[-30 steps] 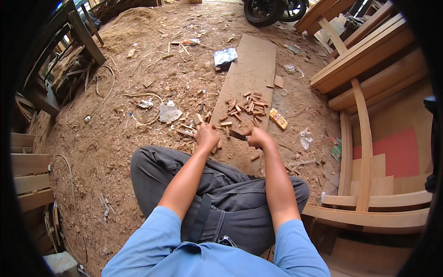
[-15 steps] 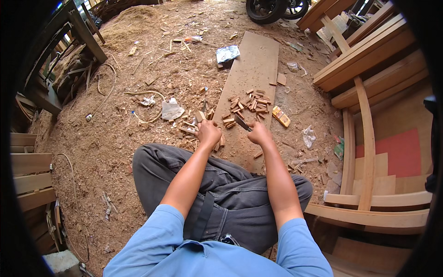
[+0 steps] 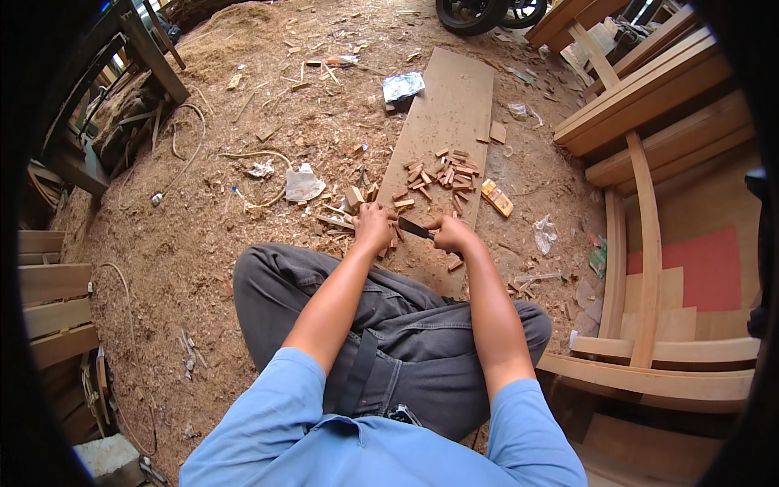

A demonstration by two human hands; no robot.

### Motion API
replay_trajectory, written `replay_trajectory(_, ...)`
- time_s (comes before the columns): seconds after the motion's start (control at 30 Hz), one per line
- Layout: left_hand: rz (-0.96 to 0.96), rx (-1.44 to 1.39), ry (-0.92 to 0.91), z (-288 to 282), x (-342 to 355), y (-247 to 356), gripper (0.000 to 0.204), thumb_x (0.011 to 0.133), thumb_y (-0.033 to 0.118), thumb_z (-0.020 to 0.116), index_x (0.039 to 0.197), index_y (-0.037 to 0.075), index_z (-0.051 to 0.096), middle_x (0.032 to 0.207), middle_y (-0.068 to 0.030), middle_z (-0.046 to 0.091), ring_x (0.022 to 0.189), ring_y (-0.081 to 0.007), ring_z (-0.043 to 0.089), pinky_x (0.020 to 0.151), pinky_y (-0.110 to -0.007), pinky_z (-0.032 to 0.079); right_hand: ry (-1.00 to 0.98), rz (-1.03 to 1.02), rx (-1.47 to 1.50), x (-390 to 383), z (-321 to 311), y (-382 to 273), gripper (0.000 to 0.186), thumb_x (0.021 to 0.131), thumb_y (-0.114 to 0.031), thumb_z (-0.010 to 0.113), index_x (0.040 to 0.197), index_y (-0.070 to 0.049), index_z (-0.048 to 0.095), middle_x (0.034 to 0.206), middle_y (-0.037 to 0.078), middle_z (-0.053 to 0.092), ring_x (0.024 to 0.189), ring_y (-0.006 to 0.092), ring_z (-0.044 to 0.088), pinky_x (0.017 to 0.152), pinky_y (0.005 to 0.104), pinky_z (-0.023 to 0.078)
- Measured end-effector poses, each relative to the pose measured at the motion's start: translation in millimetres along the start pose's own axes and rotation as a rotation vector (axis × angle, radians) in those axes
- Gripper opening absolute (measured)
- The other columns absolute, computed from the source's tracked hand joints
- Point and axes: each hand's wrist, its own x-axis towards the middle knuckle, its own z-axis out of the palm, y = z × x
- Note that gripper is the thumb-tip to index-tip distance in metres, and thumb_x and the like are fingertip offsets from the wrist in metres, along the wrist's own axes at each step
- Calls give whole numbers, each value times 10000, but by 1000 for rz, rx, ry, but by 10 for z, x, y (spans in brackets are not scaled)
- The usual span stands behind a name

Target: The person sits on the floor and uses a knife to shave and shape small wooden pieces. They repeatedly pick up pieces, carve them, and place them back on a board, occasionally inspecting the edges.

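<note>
My right hand (image 3: 454,234) is closed round the handle of a dark, flat-bladed knife (image 3: 415,228), whose blade points left toward my other hand. My left hand (image 3: 375,224) is closed near the knife's tip, its fingers bent over something too small and covered to make out. Just beyond it a pale wooden block (image 3: 354,197) stands among scraps. Several small reddish-brown wood pieces (image 3: 442,174) lie in a loose pile on a long plank (image 3: 451,89) in front of me. More small pieces lie beside and partly under my left hand.
Sawdust and shavings cover the ground. A yellow packet (image 3: 497,198) lies right of the plank, and a blue-white packet (image 3: 403,86) rests at its left edge. Wooden frames (image 3: 645,243) stand on the right, stacked boards (image 3: 57,302) on the left. A motorcycle wheel (image 3: 472,15) is at the far end.
My left hand has shifted slightly right, toward the knife. The knife has come down and left with my right hand, its blade now lying flatter and nearer my left fingers.
</note>
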Motion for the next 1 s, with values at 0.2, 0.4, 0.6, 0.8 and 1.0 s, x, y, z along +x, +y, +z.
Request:
replay_trajectory(0.2, 135, 149, 25, 135, -7, 11, 357, 795, 98, 649, 1116, 234, 721, 1340, -111, 510, 1343, -320, 372, 1072, -586, 291, 74, 21, 43, 31, -7, 67, 578, 713, -21, 572, 1248, -204, 692, 782, 148, 698, 684, 213, 658, 652, 345, 541)
replay_trajectory(0.4, 195, 125, 7, 151, -44, 26, 287, 788, 89, 647, 1056, 169, 714, 1334, -107, 511, 1351, -319, 359, 1081, -614, 266, 257, 138, 18, -5, -75, 86, 540, 753, -77, 548, 1249, -242, 685, 978, 160, 718, 881, 260, 690, 775, 370, 540)
replay_trajectory(0.6, 259, 167, 116, 198, -23, -1, 174, 795, 149, 677, 950, 193, 743, 1264, -88, 540, 1301, -302, 389, 1054, -610, 277, 347, 208, -26, -45, -37, -2, 555, 791, -139, 587, 1314, -322, 624, 1177, 113, 688, 1091, 287, 654, 920, 397, 518)
replay_trajectory(0.8, 243, 207, 87, 277, -26, -10, 148, 775, 178, 712, 915, 194, 758, 1322, -96, 522, 1337, -305, 361, 1063, -628, 261, 456, 71, -44, 76, 122, 63, 597, 804, -115, 572, 1360, -331, 580, 1154, 165, 682, 1041, 305, 667, 889, 400, 521)
replay_trajectory(1.0, 248, 178, 73, 215, -45, 26, 169, 740, 212, 757, 907, 189, 758, 1221, -83, 542, 1293, -293, 399, 1033, -612, 294, 452, -86, -54, 114, 209, 28, 484, 866, -188, 639, 1330, -320, 605, 1103, 183, 687, 990, 305, 673, 863, 408, 524)
